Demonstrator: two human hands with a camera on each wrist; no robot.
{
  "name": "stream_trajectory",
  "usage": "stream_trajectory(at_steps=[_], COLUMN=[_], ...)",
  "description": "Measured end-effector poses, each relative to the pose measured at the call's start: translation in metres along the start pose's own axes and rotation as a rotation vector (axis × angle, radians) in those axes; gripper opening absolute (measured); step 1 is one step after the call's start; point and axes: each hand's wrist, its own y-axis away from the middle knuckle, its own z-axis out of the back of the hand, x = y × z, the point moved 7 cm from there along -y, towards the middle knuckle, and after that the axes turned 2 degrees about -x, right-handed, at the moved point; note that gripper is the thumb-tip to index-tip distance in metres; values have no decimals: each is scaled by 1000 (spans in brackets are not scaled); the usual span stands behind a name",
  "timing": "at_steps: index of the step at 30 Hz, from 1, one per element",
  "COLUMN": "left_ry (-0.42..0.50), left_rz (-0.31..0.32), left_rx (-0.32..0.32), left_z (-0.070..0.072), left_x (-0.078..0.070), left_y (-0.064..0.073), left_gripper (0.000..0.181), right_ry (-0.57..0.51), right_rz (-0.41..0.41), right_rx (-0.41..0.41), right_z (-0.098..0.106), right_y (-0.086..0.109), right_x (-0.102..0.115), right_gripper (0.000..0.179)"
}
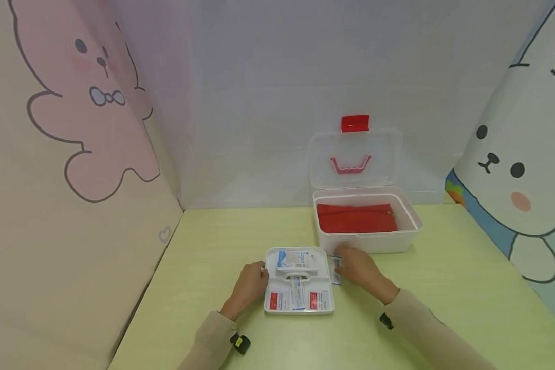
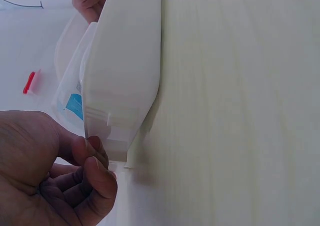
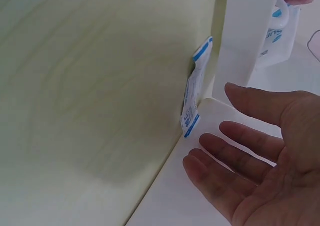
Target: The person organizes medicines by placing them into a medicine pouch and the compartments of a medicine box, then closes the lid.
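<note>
On a pale green table (image 1: 444, 288), we see a white tray (image 1: 298, 280) lying flat between two hands, just in front of an open white box (image 1: 366, 226). The tray carries a blue-and-white pouch (image 1: 295, 259) in its far section, a tube (image 1: 298, 293) down the middle, and small red-marked packets (image 1: 274, 301) at the near corners.

The left hand (image 1: 250, 288) sits at the tray's left edge. In the left wrist view its fingers (image 2: 95, 178) are curled, with the thumb and forefinger tips pinching the tray's corner rim.

The right hand (image 1: 358, 267) hovers at the tray's right side, between the tray and the box. The right wrist view shows its fingers (image 3: 235, 136) straight and slightly spread, palm bare, gripping nothing. Just beyond the fingertips a small blue-and-white sachet (image 3: 195, 93) lies on the table, wedged against the tray's right wall; from the head view it peeks out (image 1: 336, 271) from beside the hand.

The box stands near the back wall with its clear lid (image 1: 355, 156) swung up, a red latch (image 1: 355, 123) at the lid's top edge and a pink handle (image 1: 350, 165) showing through it. A red zipped bag (image 1: 355, 218) fills the bottom of the box.

Cartoon rabbit panels (image 1: 513, 169) flank the table on both sides. Both sleeves (image 1: 425, 329) are beige.
</note>
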Motion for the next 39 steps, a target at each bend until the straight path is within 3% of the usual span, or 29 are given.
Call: stream_trajectory(at_steps=[10, 17, 20, 27, 34, 39], left_ry=[-3, -10, -12, -13, -11, -14], left_rz=[3, 9, 11, 9, 6, 11], left_rx=[-4, -3, -4, -9, -6, -7], left_z=[0, 0, 1, 1, 1, 1], left_x=[-1, -1, -1, 0, -1, -1], left_y=[-1, 0, 1, 1, 2, 2], left_gripper=[29, 29, 29, 29, 29, 29], right_ry=[9, 2, 0, -58, -97, -103], right_rz=[-6, -14, 2, 25, -81, -91], right_rx=[34, 66, 58, -10, 59, 68], right_z=[-13, -15, -15, -14, -18, -20], right_y=[1, 1, 2, 3, 5, 8], right_x=[-3, -4, -4, -7, -12, -12], right_gripper=[49, 49, 45, 14, 27, 13])
